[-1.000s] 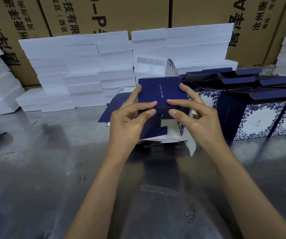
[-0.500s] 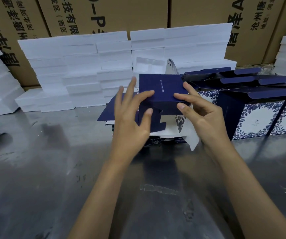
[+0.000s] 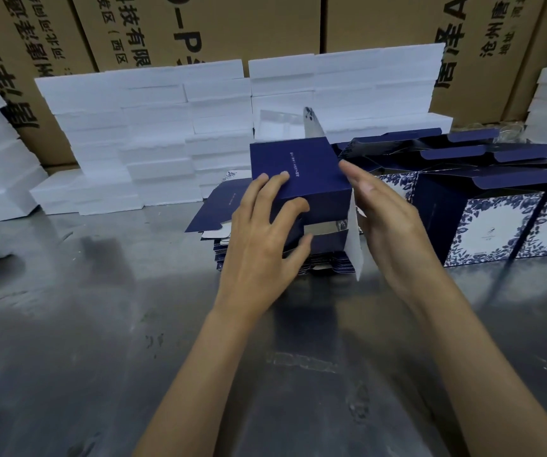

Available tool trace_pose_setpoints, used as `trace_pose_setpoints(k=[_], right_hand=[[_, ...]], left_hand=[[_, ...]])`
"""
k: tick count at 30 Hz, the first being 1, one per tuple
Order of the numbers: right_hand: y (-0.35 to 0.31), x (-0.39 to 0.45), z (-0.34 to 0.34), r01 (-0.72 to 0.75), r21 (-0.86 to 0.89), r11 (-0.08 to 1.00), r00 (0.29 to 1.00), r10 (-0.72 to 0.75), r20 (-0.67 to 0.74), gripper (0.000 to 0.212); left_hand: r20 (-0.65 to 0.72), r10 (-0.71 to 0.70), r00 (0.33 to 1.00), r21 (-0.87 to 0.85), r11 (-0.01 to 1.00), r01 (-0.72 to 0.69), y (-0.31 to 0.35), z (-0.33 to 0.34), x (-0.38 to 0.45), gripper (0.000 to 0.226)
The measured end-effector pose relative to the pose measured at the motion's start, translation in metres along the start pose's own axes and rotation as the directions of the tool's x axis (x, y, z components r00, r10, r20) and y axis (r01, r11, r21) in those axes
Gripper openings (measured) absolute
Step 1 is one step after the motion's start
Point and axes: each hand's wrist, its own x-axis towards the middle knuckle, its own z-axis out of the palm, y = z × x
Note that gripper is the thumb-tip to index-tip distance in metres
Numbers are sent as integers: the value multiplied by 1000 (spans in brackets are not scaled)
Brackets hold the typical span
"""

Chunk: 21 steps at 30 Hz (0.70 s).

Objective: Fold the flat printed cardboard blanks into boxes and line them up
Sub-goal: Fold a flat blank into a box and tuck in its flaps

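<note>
The half-folded navy-blue cardboard box [image 3: 298, 179] is standing over the low stack of flat printed blanks [image 3: 219, 222], hiding most of that stack — only its left edge and scalloped front edges are showing. The left hand [image 3: 262, 245] is lying flat on the box's near face, its fingers [image 3: 278, 183] spread across the navy panel and the thumb pressing by a gap where white card is showing. The right hand [image 3: 387, 222] is sitting against the box's right side, fingers straight and held together, beside a loose white flap [image 3: 352, 239] hanging down; whether the palm is touching the box is hard to tell. The fine white print on the top panel is too small to read. To the right, finished blue-and-white floral boxes [image 3: 496, 222] are standing in a row, cut off by the frame edge. Everything is sitting on a scuffed grey metal counter [image 3: 100, 324]. Behind, white foam slabs [image 3: 153, 133] are piled against brown shipping cartons [image 3: 199, 24] whose lettering is running out of frame.
</note>
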Motion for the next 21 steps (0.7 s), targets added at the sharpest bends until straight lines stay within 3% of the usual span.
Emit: trace_pose_setpoints(k=[3, 6, 12, 16, 21], right_hand=[[3, 3, -4, -103, 93, 990, 995, 103, 4, 57], [10, 3, -8, -157, -15, 988, 987, 157, 17, 73], [21, -1, -7, -158, -178, 971, 976, 181, 122, 66], [34, 0, 4, -115, -313, 943, 993, 111, -31, 60], [53, -3, 22, -23, -472, 881, 962, -110, -251, 43]], left_hand=[[-21, -3, 1000, 23, 1000, 4, -4, 3, -2, 29], [-38, 10, 999, 63, 998, -7, -7, 7, -1, 31], [-87, -4, 996, 27, 1000, 7, -9, 16, -4, 31], [-89, -81, 993, -138, 988, 68, -4, 16, -2, 33], [-24, -160, 987, -328, 934, 143, -2, 6, 1, 63]])
